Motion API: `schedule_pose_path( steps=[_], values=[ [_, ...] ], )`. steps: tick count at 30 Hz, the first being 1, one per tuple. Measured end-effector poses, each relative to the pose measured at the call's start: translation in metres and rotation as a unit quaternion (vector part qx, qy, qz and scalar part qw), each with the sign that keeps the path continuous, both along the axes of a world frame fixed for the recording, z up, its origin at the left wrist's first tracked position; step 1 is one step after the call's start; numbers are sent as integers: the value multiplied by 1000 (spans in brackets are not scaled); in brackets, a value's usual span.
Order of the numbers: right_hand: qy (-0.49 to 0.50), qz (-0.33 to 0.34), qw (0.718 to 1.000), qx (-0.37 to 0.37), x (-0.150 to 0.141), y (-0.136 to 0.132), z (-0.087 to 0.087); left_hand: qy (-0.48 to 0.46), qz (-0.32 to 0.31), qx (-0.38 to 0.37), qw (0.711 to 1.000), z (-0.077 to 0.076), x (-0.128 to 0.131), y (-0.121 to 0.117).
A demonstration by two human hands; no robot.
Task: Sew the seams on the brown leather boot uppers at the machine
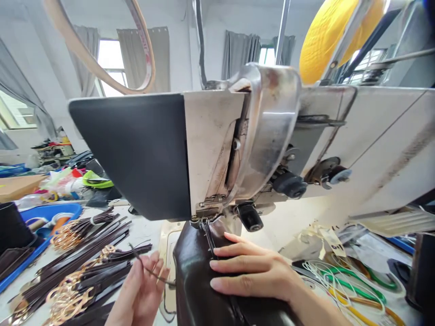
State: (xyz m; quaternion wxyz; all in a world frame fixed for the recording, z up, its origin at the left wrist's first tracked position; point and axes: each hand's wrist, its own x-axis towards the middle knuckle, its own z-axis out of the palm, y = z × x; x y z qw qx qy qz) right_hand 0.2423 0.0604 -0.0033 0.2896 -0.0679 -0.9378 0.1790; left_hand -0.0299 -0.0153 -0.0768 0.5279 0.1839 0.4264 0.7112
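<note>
A glossy dark brown leather piece (pixel 197 290) lies under the needle area of a sewing machine (pixel 214 145), with a narrow strip or seam running along it toward the presser foot. My right hand (pixel 251 271) rests flat on this leather, fingers stretched out and a little apart, close to the seam. To the left of the leather, my left hand (pixel 142 285) has its fingers curled around a thin dark cord (pixel 158 276). One cord end sticks up past the thumb; the other reaches the leather's left edge. The machine head hides the needle's upper part.
Bundles of dark straps (pixel 91 262) with gold-coloured buckles (pixel 71 299) lie at left, beside a blue tray (pixel 68 210). Coloured cords (pixel 356 285) lie tangled at right. A roll of tape (pixel 146 50) and a yellow thread cone (pixel 326 40) are above the machine.
</note>
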Motion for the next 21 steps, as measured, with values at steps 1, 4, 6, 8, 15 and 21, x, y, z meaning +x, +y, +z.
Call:
schedule_pose_path(
  steps=[1,4,6,8,15,21],
  values=[
    [0,-1,1000,3,1,-1,-2,-14,-16,7,1000,11,-1,3],
    [-4,-5,1000,5,2,-3,-8,46,-154,3,987,47,0,9],
    [17,-21,1000,8,0,-5,-16,182,-275,-24,944,69,3,15],
    [52,-33,998,24,-4,-5,-27,323,-359,-64,873,83,8,26],
    [105,-52,989,91,-9,-4,-42,404,-363,-122,831,85,30,60],
    [33,-17,999,3,2,-7,-10,435,-324,-177,821,82,32,61]
  ],
)
